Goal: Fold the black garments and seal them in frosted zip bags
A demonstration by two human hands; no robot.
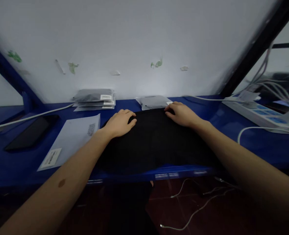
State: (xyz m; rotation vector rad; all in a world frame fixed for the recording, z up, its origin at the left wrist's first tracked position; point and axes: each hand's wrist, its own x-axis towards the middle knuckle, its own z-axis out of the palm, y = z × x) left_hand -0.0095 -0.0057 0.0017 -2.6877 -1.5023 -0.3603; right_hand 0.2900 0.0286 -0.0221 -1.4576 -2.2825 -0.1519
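Note:
A black cloth (pixel 156 140) lies spread on the blue table, its near edge at the table's front. My left hand (pixel 120 123) rests on its far left part, fingers apart, thumb pointing right. Near the far right edge of the cloth lies my right hand (pixel 180 113), palm down with the fingers slightly curled and spread. Just beyond the cloth is a packed grey plastic bag (pixel 153 101), close to my right fingertips. Left of the cloth, a flat translucent bag (pixel 69 138) with a white label lies partly behind my left forearm.
Several packed bags (pixel 94 99) are stacked at the back left of the blue table (pixel 125 105). A dark phone-like slab (pixel 32 132) lies at the far left. A white power strip (pixel 262 114) with cables sits at the right. Loose white cables (pixel 193 213) lie on the floor.

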